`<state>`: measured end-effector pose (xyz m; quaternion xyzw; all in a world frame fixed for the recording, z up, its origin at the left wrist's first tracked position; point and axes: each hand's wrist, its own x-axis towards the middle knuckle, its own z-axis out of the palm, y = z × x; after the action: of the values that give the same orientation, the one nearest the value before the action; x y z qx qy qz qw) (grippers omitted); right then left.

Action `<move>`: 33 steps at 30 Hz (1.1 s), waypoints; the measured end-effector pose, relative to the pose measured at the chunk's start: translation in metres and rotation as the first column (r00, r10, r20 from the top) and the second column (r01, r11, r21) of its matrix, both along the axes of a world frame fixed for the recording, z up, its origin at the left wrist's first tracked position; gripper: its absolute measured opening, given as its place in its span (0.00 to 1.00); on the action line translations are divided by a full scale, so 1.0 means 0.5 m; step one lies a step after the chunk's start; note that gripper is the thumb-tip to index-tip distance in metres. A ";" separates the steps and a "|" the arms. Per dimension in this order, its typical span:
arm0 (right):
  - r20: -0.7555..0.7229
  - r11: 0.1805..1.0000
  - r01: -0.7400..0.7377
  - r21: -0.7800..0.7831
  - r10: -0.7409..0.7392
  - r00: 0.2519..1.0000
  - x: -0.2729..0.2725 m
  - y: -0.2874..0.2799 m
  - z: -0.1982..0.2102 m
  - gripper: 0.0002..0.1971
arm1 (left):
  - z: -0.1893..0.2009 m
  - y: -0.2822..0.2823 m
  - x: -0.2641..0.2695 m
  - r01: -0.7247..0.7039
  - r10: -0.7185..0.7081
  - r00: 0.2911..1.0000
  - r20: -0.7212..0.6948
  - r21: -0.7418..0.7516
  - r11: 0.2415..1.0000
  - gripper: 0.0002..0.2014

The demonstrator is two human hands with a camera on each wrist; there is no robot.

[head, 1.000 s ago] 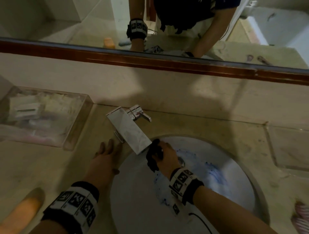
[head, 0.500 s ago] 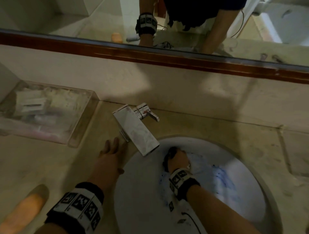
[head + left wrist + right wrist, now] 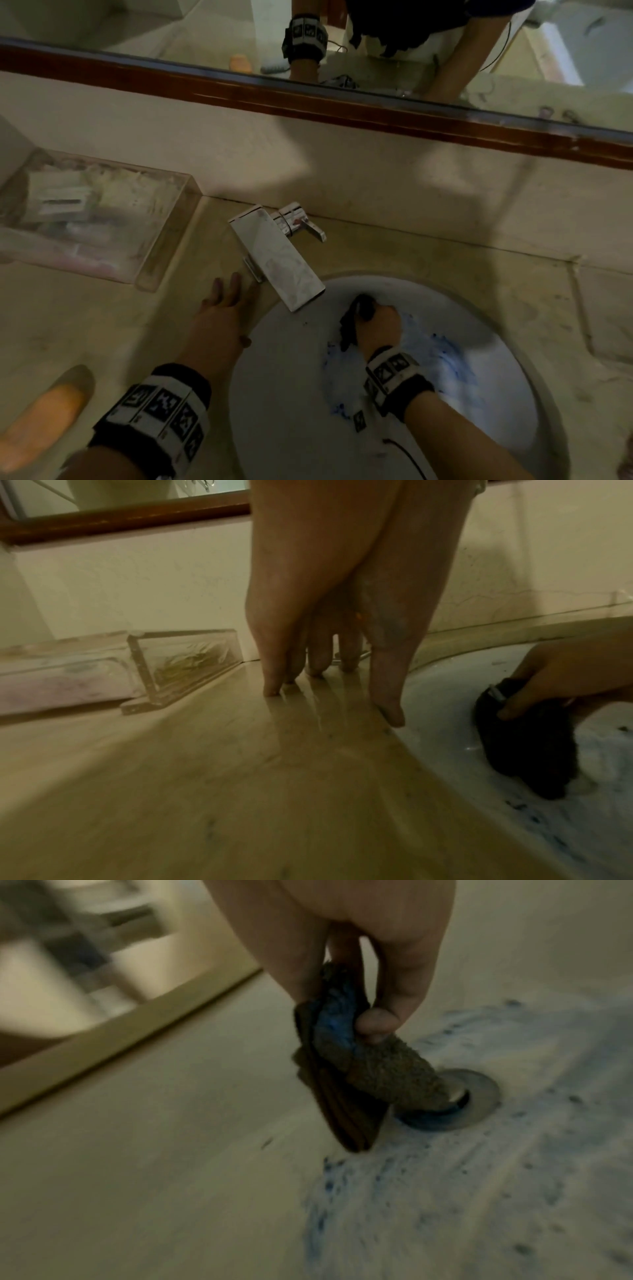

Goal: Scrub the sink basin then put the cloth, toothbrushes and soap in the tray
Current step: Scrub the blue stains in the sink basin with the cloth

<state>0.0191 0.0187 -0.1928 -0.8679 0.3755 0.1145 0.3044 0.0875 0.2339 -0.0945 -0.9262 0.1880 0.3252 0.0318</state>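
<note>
The white round sink basin carries blue smears across its middle and right. My right hand is down inside it, gripping a dark bunched cloth just below the tap's spout. In the right wrist view the cloth hangs from my pinching fingers beside the metal drain. My left hand lies flat on the beige counter, left of the basin, fingers straight. An orange soap bar lies at the near left. The clear tray stands at the back left.
A square chrome tap with a lever handle juts over the basin's rear rim. A mirror with a dark wooden frame runs along the wall behind. The tray holds pale packets.
My right hand has drawn the cloth from under the spout toward the basin's middle, near the drain. The left hand has stayed flat on the counter.
</note>
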 end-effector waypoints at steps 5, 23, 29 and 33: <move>-0.101 0.995 -0.036 0.092 0.046 0.994 0.023 0.037 0.008 0.14 | 0.007 -0.007 -0.001 -0.001 0.001 1.000 0.007 0.019 1.000 0.44; -0.092 0.621 -0.779 -0.086 0.774 0.627 0.038 0.070 -0.020 0.24 | 0.005 -0.009 -0.002 -0.030 0.030 1.000 -0.004 0.005 1.000 0.44; -0.263 0.358 -0.933 0.033 0.904 0.337 0.020 0.085 -0.035 0.21 | 0.005 -0.010 0.000 -0.027 0.027 1.000 -0.003 0.009 1.000 0.45; -0.279 0.212 -0.975 0.062 0.942 0.187 -0.035 0.096 -0.019 0.18 | 0.009 -0.010 -0.003 -0.021 0.020 1.000 0.006 0.007 1.000 0.44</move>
<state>0.0018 0.0667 -0.2026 -0.9055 -0.2072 0.3657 0.0577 0.0862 0.2287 -0.0898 -0.9289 0.1773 0.3234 0.0322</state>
